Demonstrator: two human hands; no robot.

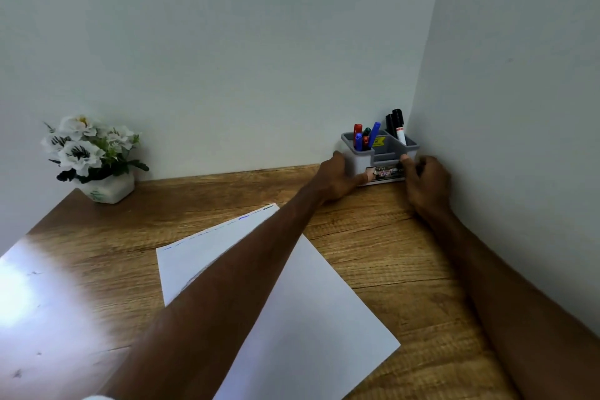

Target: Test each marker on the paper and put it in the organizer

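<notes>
A grey organizer (355,162) stands in the far right corner of the wooden desk, against both walls. Several red, blue and green markers (365,136) stick up from its left compartment, and black markers (396,125) from the right one. My left hand (337,180) grips the organizer's left side. My right hand (425,180) holds its right side, thumb on the front rim. A white sheet of paper (308,318) lies on the desk in front, with short coloured test strokes along its far edge; my left forearm crosses over it.
A white pot of white artificial flowers (94,156) stands at the desk's back left. Pale walls close the desk at the back and right. A bright glare patch (29,295) covers the desk's left part.
</notes>
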